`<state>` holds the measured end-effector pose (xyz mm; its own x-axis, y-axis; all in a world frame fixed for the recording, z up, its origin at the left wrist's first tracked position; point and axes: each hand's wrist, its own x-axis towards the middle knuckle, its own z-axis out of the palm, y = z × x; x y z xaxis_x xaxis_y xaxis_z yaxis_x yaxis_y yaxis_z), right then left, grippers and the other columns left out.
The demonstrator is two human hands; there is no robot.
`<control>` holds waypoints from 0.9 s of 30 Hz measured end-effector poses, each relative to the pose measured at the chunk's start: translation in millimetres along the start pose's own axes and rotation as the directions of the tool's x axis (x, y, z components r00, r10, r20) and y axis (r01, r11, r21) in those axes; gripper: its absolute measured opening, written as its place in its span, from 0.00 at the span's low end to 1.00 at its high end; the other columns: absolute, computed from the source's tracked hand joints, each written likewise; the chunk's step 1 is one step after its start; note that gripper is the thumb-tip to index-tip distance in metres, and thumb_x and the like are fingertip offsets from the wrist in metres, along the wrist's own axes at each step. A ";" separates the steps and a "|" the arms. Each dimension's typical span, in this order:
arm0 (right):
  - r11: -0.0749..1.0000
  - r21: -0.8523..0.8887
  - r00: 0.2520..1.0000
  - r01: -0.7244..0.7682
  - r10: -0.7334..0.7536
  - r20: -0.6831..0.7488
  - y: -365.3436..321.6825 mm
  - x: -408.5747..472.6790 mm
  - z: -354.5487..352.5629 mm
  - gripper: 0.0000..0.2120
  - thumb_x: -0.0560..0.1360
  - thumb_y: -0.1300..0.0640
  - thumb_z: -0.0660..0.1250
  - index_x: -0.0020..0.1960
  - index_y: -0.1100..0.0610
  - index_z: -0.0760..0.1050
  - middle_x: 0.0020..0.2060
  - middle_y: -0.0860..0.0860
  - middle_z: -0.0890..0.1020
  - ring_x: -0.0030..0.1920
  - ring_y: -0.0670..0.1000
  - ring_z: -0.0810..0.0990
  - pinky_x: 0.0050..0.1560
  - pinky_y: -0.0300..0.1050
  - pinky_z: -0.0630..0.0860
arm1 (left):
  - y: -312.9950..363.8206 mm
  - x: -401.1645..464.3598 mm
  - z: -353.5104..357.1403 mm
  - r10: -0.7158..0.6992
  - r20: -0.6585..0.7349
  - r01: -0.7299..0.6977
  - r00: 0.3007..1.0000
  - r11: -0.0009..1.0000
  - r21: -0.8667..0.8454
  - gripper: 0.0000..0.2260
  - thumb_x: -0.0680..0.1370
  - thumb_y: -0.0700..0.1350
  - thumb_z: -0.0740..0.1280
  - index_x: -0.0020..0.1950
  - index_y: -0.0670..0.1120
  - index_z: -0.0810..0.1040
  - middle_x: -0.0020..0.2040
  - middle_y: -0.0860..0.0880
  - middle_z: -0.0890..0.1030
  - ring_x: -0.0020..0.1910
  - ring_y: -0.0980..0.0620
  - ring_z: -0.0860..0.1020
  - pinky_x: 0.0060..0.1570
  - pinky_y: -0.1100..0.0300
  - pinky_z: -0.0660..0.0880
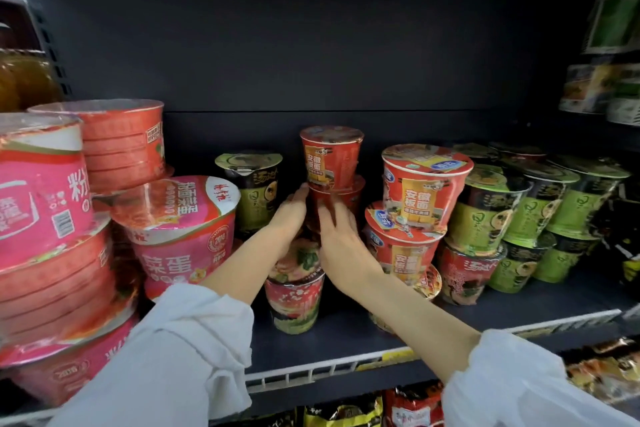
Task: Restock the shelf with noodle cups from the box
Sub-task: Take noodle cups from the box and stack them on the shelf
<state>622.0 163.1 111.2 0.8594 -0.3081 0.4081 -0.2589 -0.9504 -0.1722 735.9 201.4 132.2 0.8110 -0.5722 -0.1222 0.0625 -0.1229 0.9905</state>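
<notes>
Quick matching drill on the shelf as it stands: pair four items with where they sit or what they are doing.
Column one:
1. Top red noodle cup
2. Pink noodle bowl
3. Green-and-black noodle cup
4. Left hand

Column two:
A. Stands at the back, just left of the hands
B. Sits on top of the lower red cup in the central stack
C. Touches the left side of the central stack
D. Stands at the left of the shelf, beside the big bowl stacks

Pairs: 1-B, 2-D, 3-A, 4-C
</notes>
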 end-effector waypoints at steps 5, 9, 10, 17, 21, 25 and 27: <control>0.952 -0.295 0.979 -0.075 0.127 0.160 -3.4 40.6 10.1 0.39 0.76 0.63 0.62 0.75 0.68 0.39 0.74 0.68 0.43 0.75 0.66 0.44 0.75 0.56 0.50 | 11.8 14.5 5.3 -0.058 0.015 0.057 0.998 0.996 0.061 0.29 0.80 0.63 0.48 0.73 0.46 0.66 0.71 0.42 0.69 0.69 0.43 0.68 0.70 0.49 0.63; 0.936 -0.346 0.963 -0.068 0.152 0.222 -9.3 54.5 -8.7 0.32 0.76 0.66 0.60 0.75 0.67 0.49 0.72 0.63 0.54 0.71 0.64 0.57 0.67 0.55 0.65 | 12.8 25.7 4.4 -0.074 0.094 0.070 0.993 0.997 0.044 0.32 0.78 0.67 0.46 0.70 0.48 0.70 0.67 0.42 0.74 0.65 0.44 0.72 0.67 0.50 0.68; 0.933 -0.355 0.959 -0.052 0.146 0.242 -9.2 57.3 -15.4 0.31 0.76 0.66 0.60 0.75 0.66 0.51 0.71 0.62 0.55 0.71 0.64 0.59 0.66 0.56 0.67 | 12.2 27.6 4.7 -0.080 0.100 0.077 0.992 0.996 0.035 0.33 0.77 0.68 0.46 0.70 0.47 0.70 0.66 0.42 0.74 0.64 0.43 0.73 0.66 0.50 0.69; 0.896 -0.443 0.929 -0.022 0.181 0.321 -10.1 63.5 -45.1 0.27 0.76 0.67 0.60 0.73 0.63 0.58 0.68 0.62 0.63 0.67 0.64 0.67 0.60 0.57 0.72 | 13.1 30.6 15.4 -0.127 0.225 0.129 0.966 0.992 0.007 0.37 0.76 0.70 0.45 0.72 0.45 0.68 0.68 0.39 0.72 0.67 0.41 0.70 0.68 0.46 0.66; 0.910 -0.412 0.974 -0.033 0.122 0.190 -13.1 61.3 -71.5 0.23 0.75 0.69 0.61 0.69 0.62 0.65 0.64 0.60 0.67 0.64 0.63 0.71 0.56 0.55 0.74 | 18.4 31.0 19.4 -0.090 0.086 0.075 0.992 0.984 0.163 0.26 0.81 0.57 0.52 0.69 0.39 0.68 0.66 0.38 0.73 0.64 0.38 0.72 0.63 0.49 0.70; 0.911 -0.407 0.998 -0.068 0.053 -0.046 -6.2 69.0 -96.8 0.24 0.74 0.68 0.63 0.68 0.61 0.65 0.65 0.59 0.66 0.65 0.60 0.67 0.53 0.52 0.74 | 29.9 34.9 18.2 0.207 -0.057 -0.188 0.977 0.952 0.240 0.22 0.82 0.51 0.56 0.72 0.42 0.61 0.67 0.42 0.72 0.64 0.42 0.72 0.55 0.59 0.68; 0.928 -0.346 0.988 -0.136 0.154 0.025 -2.7 80.7 -102.3 0.29 0.73 0.68 0.65 0.71 0.60 0.61 0.66 0.57 0.64 0.67 0.58 0.64 0.57 0.51 0.72 | 33.1 36.0 17.5 0.296 -0.045 -0.278 0.954 0.931 0.236 0.21 0.82 0.49 0.56 0.73 0.46 0.60 0.67 0.43 0.73 0.63 0.44 0.73 0.52 0.60 0.68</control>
<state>647.0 136.4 236.3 0.8199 -0.4497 0.3543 -0.5098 -0.8551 0.0944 757.0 162.5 159.4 0.8183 -0.5460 0.1796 -0.3047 -0.1470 0.9411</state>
